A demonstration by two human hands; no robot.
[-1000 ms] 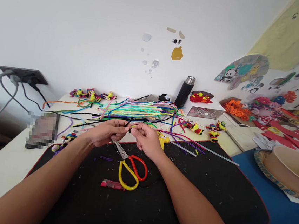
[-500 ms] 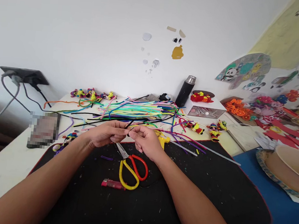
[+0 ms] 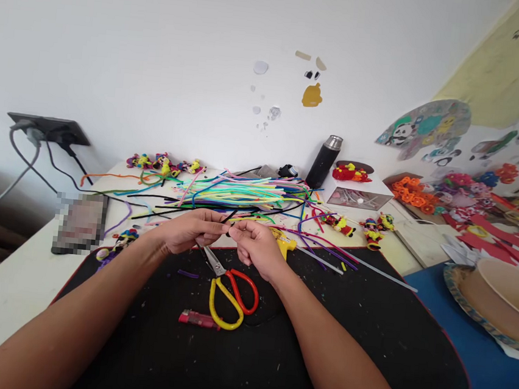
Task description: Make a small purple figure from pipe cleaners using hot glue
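Observation:
Both hands meet above the back part of the black mat [image 3: 157,344]. My left hand [image 3: 191,232] is closed, pinching a short black pipe cleaner [image 3: 228,217] whose end sticks up between the fingers. My right hand [image 3: 258,248] pinches the same piece at its other end, fingertips almost touching the left ones. Most of the piece is hidden by the fingers. Just below the hands lie scissors [image 3: 219,270] with one yellow and one red handle. A red lighter [image 3: 199,319] and a purple pipe cleaner piece [image 3: 187,274] rest nearby. Partly behind my right hand is a yellow glue gun [image 3: 287,245].
A pile of coloured pipe cleaners [image 3: 241,191] lies along the wall. Small pipe cleaner figures [image 3: 372,233] stand around it. A black flask [image 3: 324,163] and white box [image 3: 360,195] are at the back; a bowl [image 3: 506,298] is at right, a blurred-out object [image 3: 80,223] at left.
The whole view has shifted slightly, so things appear a little further right. Both hands keep their pinch on the black pipe cleaner, with barely any change in the fingers.

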